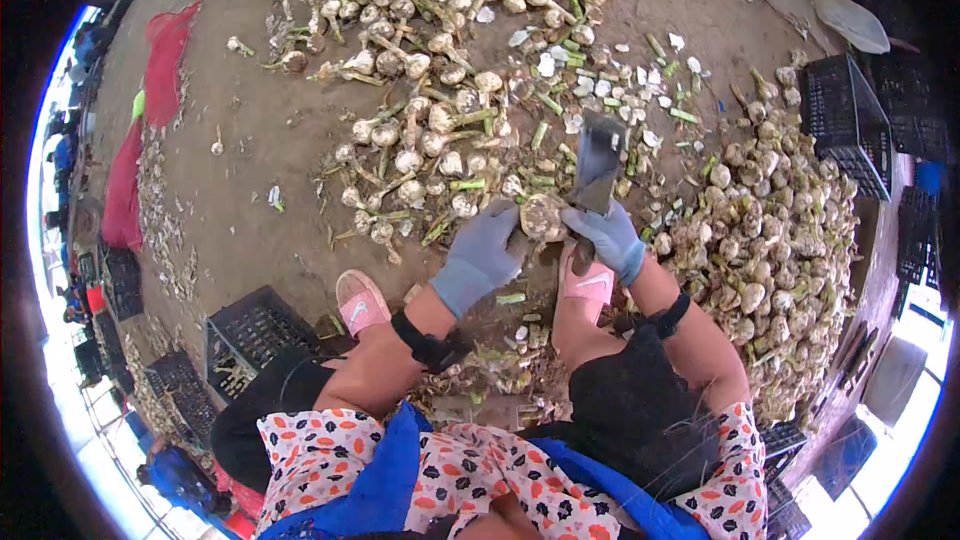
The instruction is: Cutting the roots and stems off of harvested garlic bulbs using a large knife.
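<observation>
My left hand (486, 249), in a grey-blue glove, pinches a large soil-flecked garlic bulb (542, 217) from its left side. On the bulb's right is my gloved right hand (611, 238), gripping a tool with a broad dark metal blade (598, 157) that points away from me. The handle is mostly hidden by my fingers. Just beyond both hands lies a loose spread of garlic bulbs with stalks (409, 131). Cut green stalk pieces (551, 103) and pale skins are scattered around the blade.
A big heap of trimmed garlic bulbs (765, 240) rises on my right, beside a black plastic crate (847, 120). Another black crate (259, 337) stands near my left leg. Red mesh sacks (126, 187) lie far left. A person in blue (180, 476) is at lower left.
</observation>
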